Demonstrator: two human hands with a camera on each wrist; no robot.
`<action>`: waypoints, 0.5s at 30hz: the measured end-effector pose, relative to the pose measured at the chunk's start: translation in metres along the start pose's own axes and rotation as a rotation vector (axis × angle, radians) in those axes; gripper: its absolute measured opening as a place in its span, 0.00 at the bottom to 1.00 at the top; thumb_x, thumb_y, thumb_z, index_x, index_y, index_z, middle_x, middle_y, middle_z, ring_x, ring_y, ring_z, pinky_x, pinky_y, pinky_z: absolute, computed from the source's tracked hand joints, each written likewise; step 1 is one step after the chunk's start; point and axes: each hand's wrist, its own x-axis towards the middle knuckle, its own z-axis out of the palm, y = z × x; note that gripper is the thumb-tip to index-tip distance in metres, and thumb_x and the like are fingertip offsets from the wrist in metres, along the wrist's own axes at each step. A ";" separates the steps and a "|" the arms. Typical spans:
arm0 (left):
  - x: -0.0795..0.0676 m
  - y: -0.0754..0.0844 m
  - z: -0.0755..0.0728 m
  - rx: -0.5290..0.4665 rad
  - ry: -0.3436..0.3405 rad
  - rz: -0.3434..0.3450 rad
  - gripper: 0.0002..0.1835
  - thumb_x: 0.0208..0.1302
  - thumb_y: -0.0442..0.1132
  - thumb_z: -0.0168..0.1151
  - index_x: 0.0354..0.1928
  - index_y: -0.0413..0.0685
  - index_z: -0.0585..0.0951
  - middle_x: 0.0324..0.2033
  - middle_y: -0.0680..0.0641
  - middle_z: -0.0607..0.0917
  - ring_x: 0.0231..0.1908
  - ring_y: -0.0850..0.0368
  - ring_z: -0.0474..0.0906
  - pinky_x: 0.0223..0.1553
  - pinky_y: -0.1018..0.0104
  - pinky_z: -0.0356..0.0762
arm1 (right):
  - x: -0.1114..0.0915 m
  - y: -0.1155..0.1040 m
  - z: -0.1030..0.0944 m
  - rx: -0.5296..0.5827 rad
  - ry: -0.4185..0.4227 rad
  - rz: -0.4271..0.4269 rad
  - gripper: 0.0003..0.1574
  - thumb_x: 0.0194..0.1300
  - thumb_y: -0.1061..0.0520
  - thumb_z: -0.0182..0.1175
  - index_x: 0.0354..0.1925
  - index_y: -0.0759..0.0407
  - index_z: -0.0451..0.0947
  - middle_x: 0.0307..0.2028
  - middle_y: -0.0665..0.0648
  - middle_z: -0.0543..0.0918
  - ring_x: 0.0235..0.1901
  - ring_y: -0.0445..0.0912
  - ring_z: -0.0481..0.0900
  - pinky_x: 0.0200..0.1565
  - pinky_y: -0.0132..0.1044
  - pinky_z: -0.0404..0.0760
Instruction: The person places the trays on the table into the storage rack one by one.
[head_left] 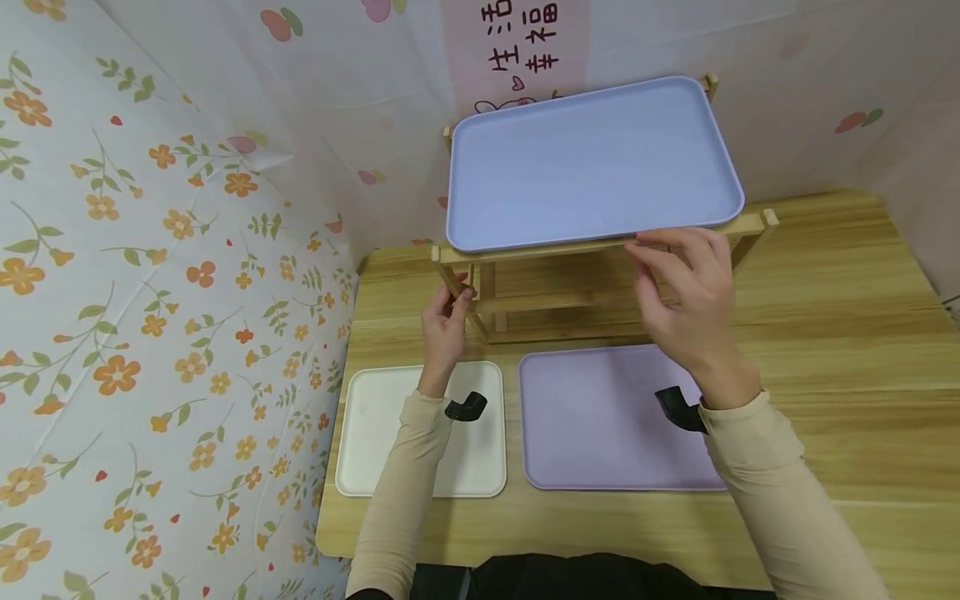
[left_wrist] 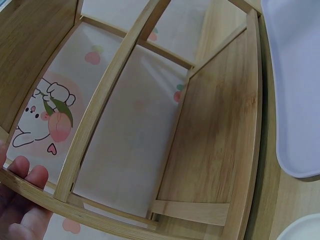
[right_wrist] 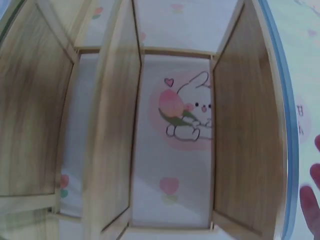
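Note:
A wooden rack [head_left: 540,302] with stacked shelves stands at the back of the table. On its top lies a blue tray [head_left: 592,162]. My left hand [head_left: 446,325] holds the rack's left front upright; in the left wrist view its fingers [left_wrist: 37,175] curl behind the wooden bar [left_wrist: 75,212]. My right hand [head_left: 693,287] is at the blue tray's front edge, right of the middle, with fingers loosely bent. In the right wrist view its fingertips [right_wrist: 310,200] show beside the tray's blue rim [right_wrist: 291,165], with a gap between them and nothing held.
In front of the rack lie a white tray [head_left: 397,433] at left and a purple tray [head_left: 600,425] at right, both on the wooden table [head_left: 847,375]. A flowered curtain [head_left: 187,333] hangs along the left side, and a printed cloth [head_left: 360,108] hangs behind the rack.

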 end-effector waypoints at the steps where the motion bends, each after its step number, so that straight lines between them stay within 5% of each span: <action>1: 0.000 0.000 0.000 -0.002 -0.001 0.001 0.16 0.69 0.29 0.53 0.54 0.22 0.74 0.42 0.24 0.79 0.46 0.34 0.79 0.50 0.58 0.79 | -0.002 -0.002 -0.004 0.015 0.009 0.005 0.08 0.59 0.68 0.58 0.34 0.69 0.85 0.36 0.68 0.83 0.40 0.64 0.74 0.52 0.37 0.62; 6: 0.000 -0.001 0.000 -0.003 0.003 -0.003 0.15 0.69 0.29 0.54 0.54 0.24 0.75 0.43 0.23 0.79 0.46 0.34 0.79 0.50 0.58 0.79 | -0.026 -0.002 -0.029 0.007 0.018 0.077 0.09 0.56 0.72 0.56 0.31 0.74 0.83 0.32 0.71 0.82 0.32 0.61 0.73 0.45 0.24 0.64; 12: 0.000 -0.001 0.000 -0.019 0.012 -0.002 0.15 0.69 0.27 0.54 0.53 0.24 0.75 0.43 0.22 0.78 0.46 0.32 0.78 0.47 0.72 0.77 | -0.091 0.037 -0.071 -0.115 -0.172 0.233 0.12 0.55 0.72 0.55 0.37 0.73 0.83 0.36 0.67 0.83 0.39 0.25 0.73 0.38 0.12 0.68; 15: 0.001 -0.001 -0.001 -0.024 0.011 -0.003 0.15 0.69 0.28 0.54 0.53 0.24 0.75 0.43 0.22 0.78 0.46 0.32 0.78 0.47 0.74 0.76 | -0.124 0.051 -0.093 -0.180 -0.255 0.375 0.13 0.54 0.73 0.57 0.40 0.72 0.82 0.37 0.67 0.81 0.39 0.18 0.69 0.35 0.10 0.67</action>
